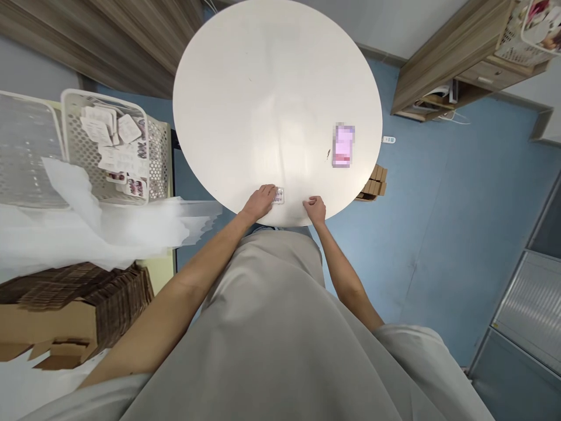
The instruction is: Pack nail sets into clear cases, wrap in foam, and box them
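Touching a small clear packet [280, 196] with the left hand [259, 203], centre of the frame.
Packet flat on the round white worktop [272, 76], by its lower edge; its left part lies under the fingertips. Left fingers loosely bent; cannot tell whether they grip or only touch. Right hand [316, 210], right of centre, apart from the packet, fingers half curled toward the thumb; cannot tell if anything is pinched. Pink blurred rectangle [343, 146] on worktop, upper right of the hands. White basket [158, 158] of packs, upper left.
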`<control>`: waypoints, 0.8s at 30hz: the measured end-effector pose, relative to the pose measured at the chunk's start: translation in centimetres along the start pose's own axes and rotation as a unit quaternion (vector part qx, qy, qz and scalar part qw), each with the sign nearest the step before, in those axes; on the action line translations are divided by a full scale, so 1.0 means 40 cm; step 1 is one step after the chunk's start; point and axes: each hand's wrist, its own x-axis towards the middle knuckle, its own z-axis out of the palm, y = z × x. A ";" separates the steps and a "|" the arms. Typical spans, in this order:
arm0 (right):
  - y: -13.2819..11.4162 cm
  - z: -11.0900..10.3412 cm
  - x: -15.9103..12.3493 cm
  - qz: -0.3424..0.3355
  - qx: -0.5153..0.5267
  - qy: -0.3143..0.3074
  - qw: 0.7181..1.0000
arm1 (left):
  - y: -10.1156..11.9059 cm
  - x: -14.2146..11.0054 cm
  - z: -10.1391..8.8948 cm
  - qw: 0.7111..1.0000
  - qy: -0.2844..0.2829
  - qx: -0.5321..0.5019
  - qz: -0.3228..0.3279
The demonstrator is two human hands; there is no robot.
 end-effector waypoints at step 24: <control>-0.200 0.210 -0.045 -0.283 -0.199 -0.187 0.919 | 0.012 -0.038 -0.030 0.912 0.110 -0.235 -0.319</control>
